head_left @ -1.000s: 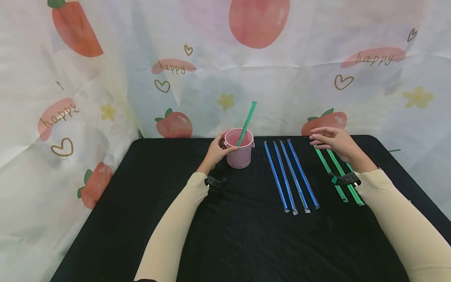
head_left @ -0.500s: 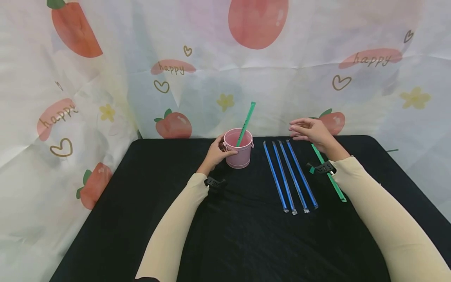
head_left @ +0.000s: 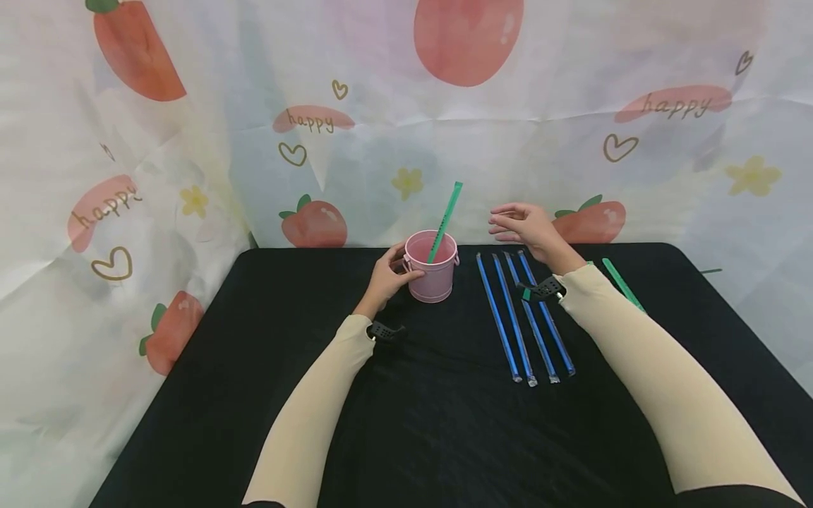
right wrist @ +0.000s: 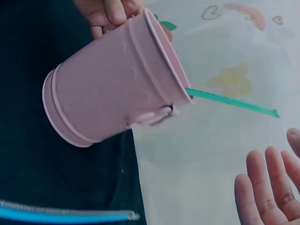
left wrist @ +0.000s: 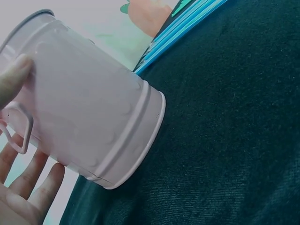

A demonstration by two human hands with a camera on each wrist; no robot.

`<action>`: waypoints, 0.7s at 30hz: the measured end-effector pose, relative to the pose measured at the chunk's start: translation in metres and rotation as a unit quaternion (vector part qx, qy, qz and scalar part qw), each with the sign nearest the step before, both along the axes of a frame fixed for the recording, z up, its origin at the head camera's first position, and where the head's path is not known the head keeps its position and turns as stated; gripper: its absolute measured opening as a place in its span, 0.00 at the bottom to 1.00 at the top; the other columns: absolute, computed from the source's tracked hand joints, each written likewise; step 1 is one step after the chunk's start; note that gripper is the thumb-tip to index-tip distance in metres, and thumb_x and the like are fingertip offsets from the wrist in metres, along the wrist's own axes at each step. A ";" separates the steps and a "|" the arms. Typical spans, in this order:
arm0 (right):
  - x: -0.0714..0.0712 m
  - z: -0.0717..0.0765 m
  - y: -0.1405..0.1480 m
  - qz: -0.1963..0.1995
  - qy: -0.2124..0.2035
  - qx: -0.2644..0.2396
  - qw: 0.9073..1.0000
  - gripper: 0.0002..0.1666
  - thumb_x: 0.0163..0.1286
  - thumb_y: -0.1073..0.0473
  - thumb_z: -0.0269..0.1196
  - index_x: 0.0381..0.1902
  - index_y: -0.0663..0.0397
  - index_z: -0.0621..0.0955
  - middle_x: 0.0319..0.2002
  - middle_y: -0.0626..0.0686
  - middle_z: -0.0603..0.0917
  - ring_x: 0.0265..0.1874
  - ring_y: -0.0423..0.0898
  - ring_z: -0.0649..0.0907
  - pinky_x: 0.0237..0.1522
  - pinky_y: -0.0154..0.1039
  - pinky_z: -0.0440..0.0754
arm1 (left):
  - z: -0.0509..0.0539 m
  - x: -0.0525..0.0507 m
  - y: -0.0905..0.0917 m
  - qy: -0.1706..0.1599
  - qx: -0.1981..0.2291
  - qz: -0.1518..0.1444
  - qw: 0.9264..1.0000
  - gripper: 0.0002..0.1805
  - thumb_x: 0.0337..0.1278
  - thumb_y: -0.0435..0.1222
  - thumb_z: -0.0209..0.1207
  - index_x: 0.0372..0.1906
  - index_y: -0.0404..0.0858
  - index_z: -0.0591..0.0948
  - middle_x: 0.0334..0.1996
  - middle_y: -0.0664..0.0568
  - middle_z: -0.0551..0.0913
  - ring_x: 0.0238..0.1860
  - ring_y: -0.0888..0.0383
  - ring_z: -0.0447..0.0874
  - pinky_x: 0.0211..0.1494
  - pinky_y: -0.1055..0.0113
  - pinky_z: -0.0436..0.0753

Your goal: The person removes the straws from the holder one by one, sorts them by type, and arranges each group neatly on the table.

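Note:
A small pink metal bucket (head_left: pixel 432 288) stands on the black-covered table, and a green wrapped straw (head_left: pixel 449 212) leans out of its mouth. My left hand (head_left: pixel 384 278) grips the bucket's left side, its thumb (left wrist: pixel 16 77) on the near wall close to a side handle (left wrist: pixel 22 131). To the right of the bucket, above the far ends of several blue wrapped straws (head_left: pixel 498 317), my right hand (head_left: pixel 530 229) hangs in the air. Its fingers (right wrist: pixel 267 183) are loosely extended and hold nothing; the right wrist view shows them apart from the straw and the bucket.
Green straws (head_left: pixel 622 283) lie at the right of the table, partly hidden behind my right sleeve (head_left: pixel 641 346). A printed cloth (head_left: pixel 508 155) hangs just behind the table's far edge. Each wrist wears a black strap (head_left: pixel 386 331).
My right hand has moved left, from over the green straws to over the blue ones, nearer the bucket. The left hand and bucket stay in place.

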State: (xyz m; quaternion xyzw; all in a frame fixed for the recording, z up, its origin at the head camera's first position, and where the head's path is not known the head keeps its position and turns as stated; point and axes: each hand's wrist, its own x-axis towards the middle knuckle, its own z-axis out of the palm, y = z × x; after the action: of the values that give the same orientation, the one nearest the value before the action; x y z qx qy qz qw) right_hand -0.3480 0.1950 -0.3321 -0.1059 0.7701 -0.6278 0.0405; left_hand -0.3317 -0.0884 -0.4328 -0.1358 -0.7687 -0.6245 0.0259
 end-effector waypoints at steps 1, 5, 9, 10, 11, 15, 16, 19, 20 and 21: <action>-0.002 -0.001 -0.003 -0.003 -0.003 -0.006 1.000 0.22 0.68 0.55 0.59 0.55 0.61 0.74 0.40 0.44 0.83 0.34 0.33 0.84 0.40 0.30 0.83 | 0.000 0.000 0.000 0.000 -0.001 0.001 1.000 0.39 0.49 0.33 0.67 0.68 0.43 0.64 0.63 0.45 0.71 0.61 0.48 0.72 0.60 0.55 0.77; -0.012 -0.002 -0.016 -0.013 -0.018 -0.028 0.999 0.28 0.68 0.56 0.59 0.61 0.65 0.69 0.46 0.50 0.81 0.35 0.33 0.84 0.39 0.29 0.83 | 0.001 0.000 -0.001 -0.005 -0.004 -0.001 1.000 0.39 0.50 0.34 0.66 0.69 0.43 0.64 0.64 0.45 0.70 0.63 0.48 0.71 0.61 0.55 0.76; -0.019 -0.002 -0.028 -0.018 -0.029 -0.041 0.999 0.32 0.68 0.57 0.58 0.65 0.67 0.65 0.56 0.60 0.77 0.35 0.32 0.83 0.41 0.30 0.83 | 0.007 0.003 -0.002 -0.020 0.001 -0.010 1.000 0.39 0.51 0.34 0.66 0.69 0.42 0.63 0.65 0.44 0.69 0.65 0.47 0.69 0.63 0.54 0.74; -0.021 -0.002 -0.031 -0.020 -0.033 -0.048 0.998 0.32 0.68 0.58 0.58 0.65 0.67 0.64 0.58 0.62 0.75 0.34 0.33 0.83 0.42 0.31 0.83 | 0.010 0.005 -0.002 -0.022 0.001 -0.012 1.000 0.39 0.51 0.33 0.66 0.69 0.41 0.63 0.65 0.43 0.68 0.65 0.47 0.68 0.63 0.54 0.74; -0.022 -0.002 -0.034 -0.021 -0.034 -0.051 0.998 0.32 0.68 0.58 0.58 0.65 0.67 0.64 0.59 0.63 0.74 0.34 0.32 0.83 0.44 0.32 0.83 | 0.014 0.008 -0.002 -0.024 0.000 -0.014 1.000 0.39 0.52 0.33 0.65 0.69 0.40 0.62 0.66 0.42 0.68 0.66 0.46 0.68 0.63 0.54 0.74; -0.027 -0.003 -0.044 -0.022 -0.039 -0.056 0.997 0.33 0.68 0.60 0.58 0.67 0.65 0.62 0.61 0.65 0.71 0.33 0.32 0.83 0.50 0.37 0.81 | 0.025 0.016 -0.002 -0.028 -0.005 -0.020 0.999 0.39 0.52 0.31 0.65 0.70 0.36 0.61 0.66 0.39 0.67 0.66 0.44 0.67 0.63 0.54 0.74; -0.029 -0.004 -0.046 -0.024 -0.043 -0.060 0.997 0.33 0.68 0.60 0.58 0.67 0.64 0.62 0.61 0.65 0.71 0.34 0.33 0.83 0.52 0.39 0.80 | 0.026 0.017 -0.002 -0.030 -0.006 -0.021 0.999 0.40 0.52 0.31 0.65 0.70 0.36 0.61 0.66 0.39 0.67 0.66 0.44 0.66 0.63 0.54 0.74; -0.031 -0.006 -0.052 -0.022 -0.051 -0.064 0.996 0.34 0.68 0.60 0.58 0.68 0.62 0.61 0.62 0.67 0.70 0.40 0.40 0.85 0.57 0.45 0.77 | 0.025 0.016 -0.002 -0.031 -0.003 -0.021 0.999 0.39 0.53 0.31 0.64 0.70 0.36 0.60 0.66 0.39 0.66 0.67 0.43 0.66 0.63 0.54 0.74; -0.032 -0.007 -0.054 -0.023 -0.056 -0.065 0.996 0.34 0.68 0.60 0.58 0.68 0.61 0.61 0.62 0.67 0.70 0.44 0.45 0.85 0.59 0.47 0.75 | 0.022 0.014 -0.002 -0.032 0.001 -0.021 0.999 0.39 0.52 0.31 0.64 0.70 0.36 0.61 0.66 0.39 0.67 0.67 0.43 0.66 0.63 0.54 0.74; -0.032 -0.008 -0.056 -0.019 -0.058 -0.062 0.996 0.34 0.68 0.60 0.58 0.69 0.61 0.61 0.63 0.67 0.70 0.49 0.49 0.84 0.60 0.48 0.74 | 0.020 0.013 -0.001 -0.032 0.004 -0.019 0.999 0.39 0.52 0.31 0.64 0.70 0.37 0.61 0.66 0.39 0.67 0.67 0.44 0.66 0.63 0.53 0.73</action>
State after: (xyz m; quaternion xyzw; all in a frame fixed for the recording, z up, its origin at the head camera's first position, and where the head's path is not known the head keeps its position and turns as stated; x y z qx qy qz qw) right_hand -0.3798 0.1389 -0.3400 -0.0574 0.7278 -0.6801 0.0667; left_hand -0.3192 -0.0898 -0.4131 -0.1305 -0.7638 -0.6320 -0.0103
